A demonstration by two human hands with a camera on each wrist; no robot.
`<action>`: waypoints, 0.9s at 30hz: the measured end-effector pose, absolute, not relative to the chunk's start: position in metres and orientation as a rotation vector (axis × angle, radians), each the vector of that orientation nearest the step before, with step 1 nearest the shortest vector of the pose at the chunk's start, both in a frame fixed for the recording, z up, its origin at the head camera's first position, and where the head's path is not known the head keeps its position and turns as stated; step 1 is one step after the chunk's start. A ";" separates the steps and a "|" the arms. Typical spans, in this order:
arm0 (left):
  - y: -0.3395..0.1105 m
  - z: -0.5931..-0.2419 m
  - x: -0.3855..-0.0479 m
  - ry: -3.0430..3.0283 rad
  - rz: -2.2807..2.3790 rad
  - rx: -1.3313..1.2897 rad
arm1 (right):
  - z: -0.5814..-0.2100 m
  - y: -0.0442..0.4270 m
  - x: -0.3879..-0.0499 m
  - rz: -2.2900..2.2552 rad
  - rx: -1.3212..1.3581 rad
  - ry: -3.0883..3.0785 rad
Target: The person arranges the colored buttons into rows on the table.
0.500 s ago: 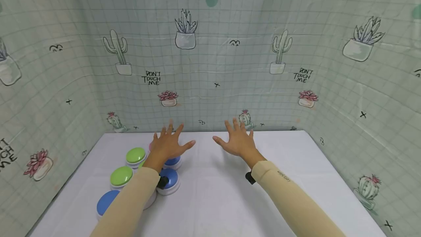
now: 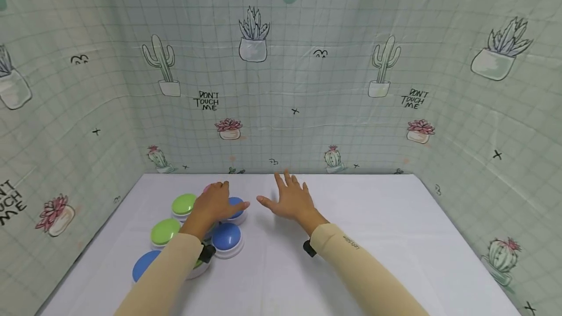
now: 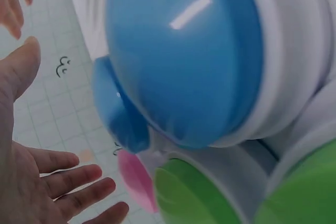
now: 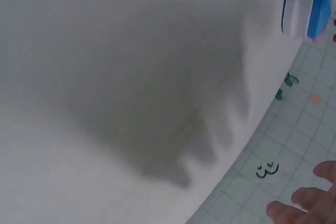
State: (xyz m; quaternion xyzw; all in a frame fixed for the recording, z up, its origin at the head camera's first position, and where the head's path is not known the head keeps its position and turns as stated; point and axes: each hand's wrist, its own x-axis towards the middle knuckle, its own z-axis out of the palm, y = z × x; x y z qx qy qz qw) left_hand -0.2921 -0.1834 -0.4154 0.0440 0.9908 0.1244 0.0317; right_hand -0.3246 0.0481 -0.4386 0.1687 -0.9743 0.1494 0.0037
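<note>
In the head view my left hand (image 2: 213, 204) hovers over the back of a group of round push buttons with white bases, its thumb stretched toward a blue one (image 2: 235, 204). The left wrist view shows the fingers of this hand (image 3: 68, 187) spread and holding nothing, beside a large blue button (image 3: 178, 51), a pink one (image 3: 135, 179) and green ones (image 3: 194, 195). To the right of the group my right hand (image 2: 291, 200) is spread above the white table, empty, its shadow below.
More buttons stand at the left: green (image 2: 166, 231), green (image 2: 184, 204) and blue (image 2: 145, 265), partly behind my left forearm. The white table (image 2: 373, 223) ends at a patterned cloth backdrop (image 2: 298, 87) behind and at both sides.
My right hand has moved left, closer to the buttons. My left hand has shifted slightly left and lower, its fingers now less spread in the head view. The view has shifted slightly.
</note>
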 end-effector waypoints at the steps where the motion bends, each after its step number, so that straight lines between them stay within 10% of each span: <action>1: -0.184 -0.417 -0.292 3.047 0.402 0.140 | -0.441 0.044 -0.323 0.479 0.543 -3.050; 27: -0.191 -0.439 -0.286 3.092 0.572 0.165 | -0.469 -0.003 -0.320 0.925 0.851 -3.017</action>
